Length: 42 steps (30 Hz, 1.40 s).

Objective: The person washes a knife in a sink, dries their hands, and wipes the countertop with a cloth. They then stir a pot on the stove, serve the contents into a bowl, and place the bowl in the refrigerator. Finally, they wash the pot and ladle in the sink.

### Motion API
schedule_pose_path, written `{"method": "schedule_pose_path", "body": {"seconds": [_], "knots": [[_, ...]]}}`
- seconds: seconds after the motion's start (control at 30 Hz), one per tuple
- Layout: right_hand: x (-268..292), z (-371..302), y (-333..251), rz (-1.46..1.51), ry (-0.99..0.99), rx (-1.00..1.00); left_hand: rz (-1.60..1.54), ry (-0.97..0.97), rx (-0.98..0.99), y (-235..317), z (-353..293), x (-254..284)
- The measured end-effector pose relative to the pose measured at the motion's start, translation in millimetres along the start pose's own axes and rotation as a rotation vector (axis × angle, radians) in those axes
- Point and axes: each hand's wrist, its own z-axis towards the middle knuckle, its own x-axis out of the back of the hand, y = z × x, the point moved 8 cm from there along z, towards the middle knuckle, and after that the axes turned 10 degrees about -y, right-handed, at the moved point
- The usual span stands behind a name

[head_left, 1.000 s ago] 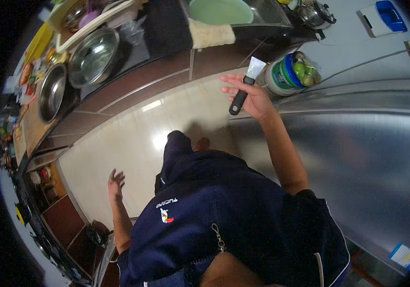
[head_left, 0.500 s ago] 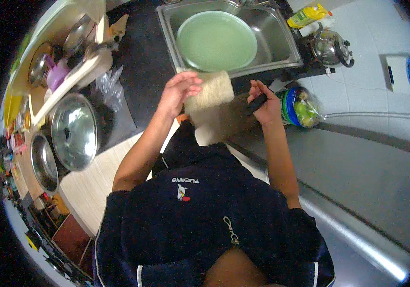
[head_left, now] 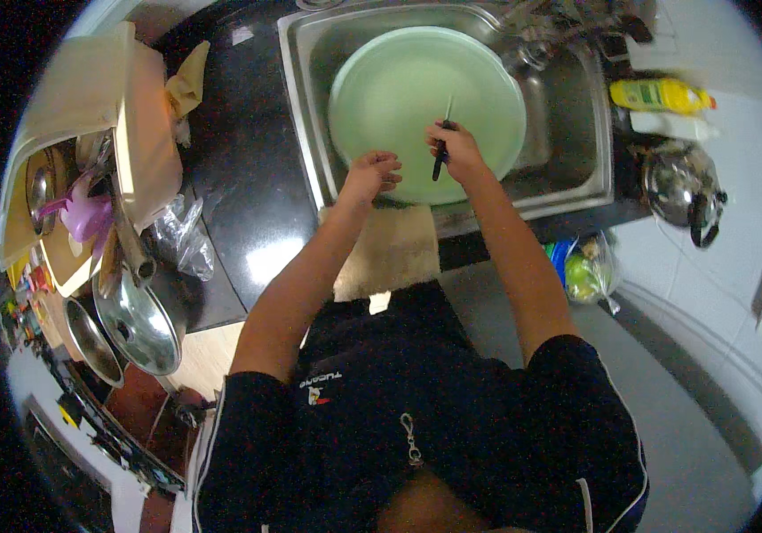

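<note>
Right hand (head_left: 458, 149) closed around the dark handle of a scraper (head_left: 441, 151), blade pointing up into the pale green basin (head_left: 381, 89). Basin sits in the steel sink (head_left: 567, 178). Left hand (head_left: 370, 174) empty, fingers loosely curled, hovering over the basin's near rim just beside the scraper. Beige cloth (head_left: 390, 253) draped over the dark worktop (head_left: 239, 186) edge below both hands. Yellow bottle (head_left: 661, 94) and steel kettle (head_left: 678, 182) right of sink. Pots (head_left: 137, 324) and a dish rack (head_left: 88, 178) at left.
</note>
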Motion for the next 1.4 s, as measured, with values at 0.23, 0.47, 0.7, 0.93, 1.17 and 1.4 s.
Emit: {"method": "schedule_pose_path", "body": {"seconds": [0.23,0.47,0.7,0.93,1.17,1.4], "knots": [[80.2,75.7,25.7,-0.373,0.273,-0.06,-0.054,0.185,-0.048,-28.5,59.5,10.3],[25.1,64.8,21.1,-0.269,-0.086,-0.009,0.127,0.25,0.022,-103.1,158.4,-4.1],[40.4,45.0,-19.8,-0.473,0.084,0.023,0.031,0.165,-0.023,-40.6,121.0,-31.0],[93.8,58.2,37.8,0.42,0.177,0.137,-0.282,0.144,-0.08,-40.8,135.4,-9.7],[-13.2,20.8,38.5,1.349,-0.385,-0.231,-0.892,-0.042,-0.126,25.2,97.5,-85.3],[7.0,18.5,27.7,-0.618,0.139,-0.006,-0.636,0.144,-0.258,-11.9,103.3,-58.9]]}}
